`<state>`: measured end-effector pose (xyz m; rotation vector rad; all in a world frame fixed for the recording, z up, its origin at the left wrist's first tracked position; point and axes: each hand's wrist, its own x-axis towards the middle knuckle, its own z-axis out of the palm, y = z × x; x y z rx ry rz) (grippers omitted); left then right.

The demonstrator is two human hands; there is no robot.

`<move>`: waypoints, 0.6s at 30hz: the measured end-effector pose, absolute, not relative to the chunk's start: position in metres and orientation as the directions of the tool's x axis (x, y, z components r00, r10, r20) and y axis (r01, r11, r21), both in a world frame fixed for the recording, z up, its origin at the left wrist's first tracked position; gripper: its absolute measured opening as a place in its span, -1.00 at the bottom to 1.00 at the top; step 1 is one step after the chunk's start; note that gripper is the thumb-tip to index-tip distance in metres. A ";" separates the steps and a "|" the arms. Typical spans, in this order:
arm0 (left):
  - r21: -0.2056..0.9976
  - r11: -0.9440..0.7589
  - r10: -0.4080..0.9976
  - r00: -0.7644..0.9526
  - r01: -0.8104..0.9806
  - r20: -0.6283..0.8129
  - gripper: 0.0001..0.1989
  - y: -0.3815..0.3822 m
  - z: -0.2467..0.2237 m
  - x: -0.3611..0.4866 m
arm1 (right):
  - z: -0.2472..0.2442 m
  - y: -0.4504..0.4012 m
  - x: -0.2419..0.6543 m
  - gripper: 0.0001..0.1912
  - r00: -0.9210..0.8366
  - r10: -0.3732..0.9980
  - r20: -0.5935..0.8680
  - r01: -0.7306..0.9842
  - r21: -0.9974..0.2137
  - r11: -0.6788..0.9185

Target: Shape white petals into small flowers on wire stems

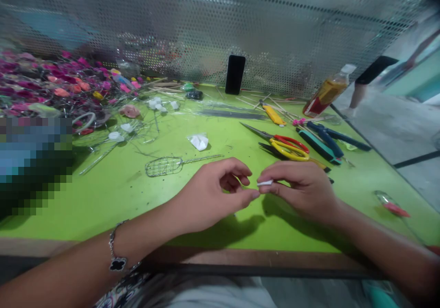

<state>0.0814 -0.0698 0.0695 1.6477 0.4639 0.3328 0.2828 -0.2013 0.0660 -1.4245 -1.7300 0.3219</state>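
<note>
Between the thumb and fingertips of my right hand [302,186] is a small flat white piece [264,183]; its material is unclear. Close by, my left hand [220,189] has curled fingers, with its thumb apart from them and nothing visible in its grasp. Its thumb tip comes up to the right fingertips; whether they touch I cannot tell. Beyond the left hand, a small wire racket shape [164,166] with a twisted handle lies on the green table [113,207]. Behind it sits a folded white scrap [199,141] in clear wrap.
Scissors with red and yellow handles [290,147], pliers [319,145] and a yellow cutter [274,114] lie at right. A bottle [328,92] and an upright phone [235,74] stand behind. Pink flowers [62,76] pile up far left. A red-tipped wire piece [395,208] lies far right.
</note>
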 end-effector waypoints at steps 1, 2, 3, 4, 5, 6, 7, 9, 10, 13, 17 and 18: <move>0.993 -0.031 0.461 0.883 0.114 -0.087 -0.72 -0.071 0.069 0.083 | 0.066 -0.201 0.282 -0.90 -0.022 0.894 0.447 0.701 -0.630 0.333; 0.993 0.020 0.437 0.892 0.117 -0.114 -0.74 -0.073 0.068 0.084 | 0.066 -0.201 0.282 -0.90 -0.058 0.887 0.458 0.721 -0.596 0.355; 0.991 0.066 0.415 0.900 0.119 -0.136 -0.78 -0.074 0.068 0.085 | 0.065 -0.200 0.281 -0.88 -0.093 0.877 0.471 0.735 -0.562 0.380; 0.986 0.110 0.396 0.905 0.124 -0.158 -0.81 -0.076 0.067 0.086 | 0.065 -0.200 0.281 -0.87 -0.124 0.868 0.481 0.745 -0.533 0.401; 0.979 0.158 0.381 0.907 0.130 -0.181 -0.83 -0.077 0.066 0.087 | 0.064 -0.200 0.281 -0.86 -0.147 0.861 0.488 0.753 -0.509 0.417; 0.968 0.209 0.368 0.906 0.138 -0.209 -0.84 -0.077 0.066 0.088 | 0.063 -0.199 0.281 -0.85 -0.163 0.856 0.490 0.760 -0.491 0.426; 0.954 0.260 0.356 0.904 0.147 -0.236 -0.84 -0.077 0.065 0.088 | 0.063 -0.199 0.281 -0.84 -0.173 0.853 0.492 0.764 -0.479 0.432; 0.925 0.342 0.326 0.902 0.166 -0.282 -0.79 -0.076 0.065 0.089 | 0.062 -0.199 0.282 -0.82 -0.173 0.847 0.502 0.767 -0.471 0.436; 0.910 0.377 0.310 0.903 0.172 -0.299 -0.75 -0.075 0.065 0.089 | 0.062 -0.199 0.282 -0.82 -0.167 0.843 0.511 0.765 -0.472 0.437; 0.858 0.488 0.273 0.905 0.162 -0.326 -0.64 -0.072 0.065 0.088 | 0.061 -0.200 0.285 -0.85 -0.161 0.829 0.536 0.757 -0.471 0.452; 0.817 0.568 0.272 0.915 0.097 -0.298 -0.64 -0.070 0.063 0.088 | 0.059 -0.199 0.286 -0.78 -0.178 0.821 0.543 0.769 -0.444 0.460; 0.821 0.565 0.283 0.915 0.083 -0.287 -0.65 -0.070 0.062 0.088 | 0.058 -0.200 0.286 -0.77 -0.172 0.822 0.542 0.774 -0.442 0.453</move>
